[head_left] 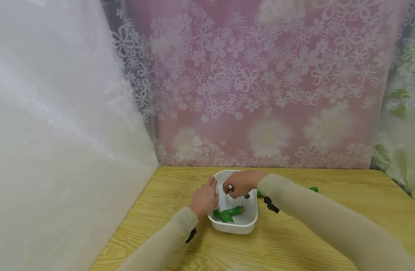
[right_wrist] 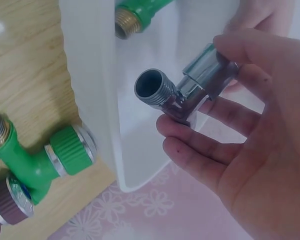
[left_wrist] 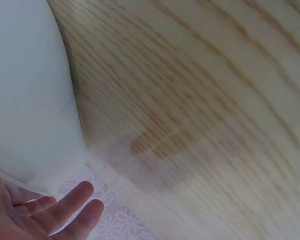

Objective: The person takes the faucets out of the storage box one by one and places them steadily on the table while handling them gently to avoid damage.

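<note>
My right hand [head_left: 244, 182] is over the white plastic basin [head_left: 239, 228], pinching a chrome angle valve [right_wrist: 190, 90] between thumb and fingers. The valve's threaded end points away from the palm in the right wrist view. At the basin's left rim, my left hand [head_left: 205, 198] holds the edge, its thumb side inward and its fingers [left_wrist: 65, 207] over the outer side. Inside the basin, toward its near end, lies a green valve [head_left: 229, 212] with a brass threaded end.
On the wood-grain table [head_left: 289, 241], right of the basin, lies a green valve [right_wrist: 30, 167] with a brown ribbed knob [right_wrist: 12, 200] beside it. Another green piece [head_left: 314, 189] shows past the right sleeve. A flowered curtain [head_left: 261, 94] hangs behind; white sheeting [head_left: 58, 131] stands left.
</note>
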